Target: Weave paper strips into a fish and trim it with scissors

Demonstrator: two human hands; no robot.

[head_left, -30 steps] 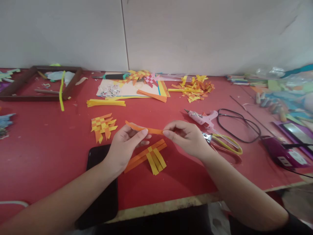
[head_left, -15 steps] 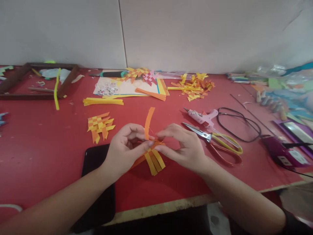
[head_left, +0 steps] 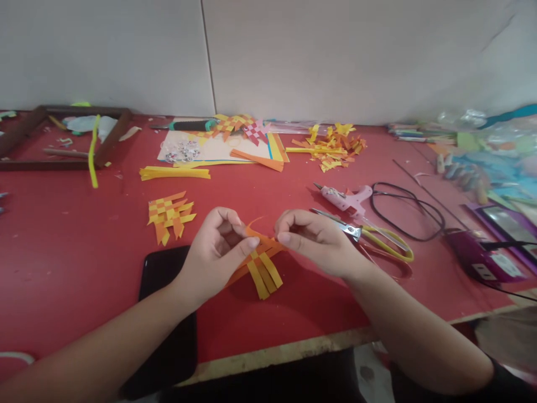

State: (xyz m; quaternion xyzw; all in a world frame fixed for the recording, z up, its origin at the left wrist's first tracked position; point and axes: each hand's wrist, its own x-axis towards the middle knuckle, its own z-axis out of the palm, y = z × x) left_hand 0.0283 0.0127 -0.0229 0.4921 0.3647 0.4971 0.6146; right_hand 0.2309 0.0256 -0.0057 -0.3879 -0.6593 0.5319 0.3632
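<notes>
A plain off-white wall (head_left: 356,56) fills 10 to 2 o'clock, with one thin vertical seam (head_left: 208,61) at 11. Below it a red-topped table (head_left: 62,263) spans the view — its pale, worn front edge (head_left: 293,351) shows at 6. The light is soft and even.

Hidden, cropped and blurred parts on the red table (head_left: 75,252)
The pinching fingers of the left hand (head_left: 216,249) and right hand (head_left: 319,240) cover where the orange paper strip (head_left: 257,230) meets the woven strips (head_left: 260,270), so its ends cannot be traced; the left forearm (head_left: 104,347) hides much of a black flat device (head_left: 168,285); the right wrist covers part of the scissors (head_left: 380,245); the wooden frame (head_left: 109,137) runs off the left edge; the heap of supplies (head_left: 482,162) at far right is blurred
</notes>
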